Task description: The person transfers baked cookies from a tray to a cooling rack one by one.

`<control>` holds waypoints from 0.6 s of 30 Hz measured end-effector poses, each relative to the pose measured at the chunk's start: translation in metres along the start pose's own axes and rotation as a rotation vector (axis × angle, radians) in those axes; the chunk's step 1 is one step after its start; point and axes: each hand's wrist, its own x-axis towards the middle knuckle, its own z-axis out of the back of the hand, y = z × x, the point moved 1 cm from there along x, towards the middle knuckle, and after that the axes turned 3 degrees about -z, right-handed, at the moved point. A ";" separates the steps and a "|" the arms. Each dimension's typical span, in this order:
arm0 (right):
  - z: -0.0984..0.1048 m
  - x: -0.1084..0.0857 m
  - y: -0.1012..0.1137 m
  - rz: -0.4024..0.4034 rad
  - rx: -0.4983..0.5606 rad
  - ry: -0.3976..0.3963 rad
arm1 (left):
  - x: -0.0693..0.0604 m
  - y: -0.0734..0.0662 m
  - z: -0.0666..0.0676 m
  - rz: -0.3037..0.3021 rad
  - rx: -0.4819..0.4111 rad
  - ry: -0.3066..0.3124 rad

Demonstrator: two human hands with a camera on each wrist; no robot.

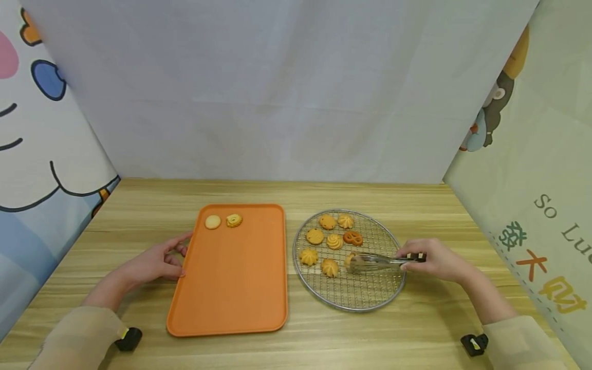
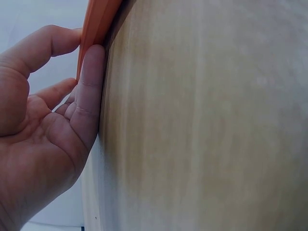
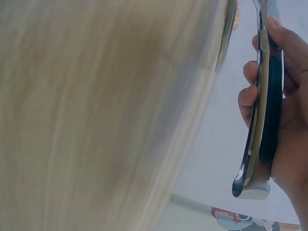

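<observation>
In the head view my right hand (image 1: 432, 260) grips metal tongs (image 1: 376, 261) with dark handles, whose flat ends lie over a cookie (image 1: 349, 260) on the round wire rack (image 1: 300, 280); whether they pinch it I cannot tell. The right wrist view has the tongs (image 3: 262, 106) held between thumb and fingers of the hand (image 3: 293, 96). My left hand (image 1: 154, 262) touches the left rim of the orange tray (image 1: 231, 277), and the left wrist view has the fingers of that hand (image 2: 48, 106) against the tray's edge (image 2: 98, 24).
On the tray's upper left lie a round pale cookie (image 1: 213, 222) and a ring-shaped one (image 1: 234, 220). Several cookies and a brown pretzel (image 1: 353, 238) are on the rack's upper and left part. A white cloth (image 1: 277, 92) hangs behind the wooden table (image 1: 347, 344).
</observation>
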 end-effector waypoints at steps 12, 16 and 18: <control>0.001 0.002 0.001 -0.036 -0.013 -0.010 | 0.001 0.000 0.000 0.004 0.002 -0.007; 0.000 0.003 -0.001 -0.053 -0.022 -0.028 | 0.001 0.000 0.000 0.003 0.009 -0.007; 0.000 0.003 -0.002 -0.064 -0.022 -0.030 | 0.001 0.000 0.000 -0.007 0.015 -0.005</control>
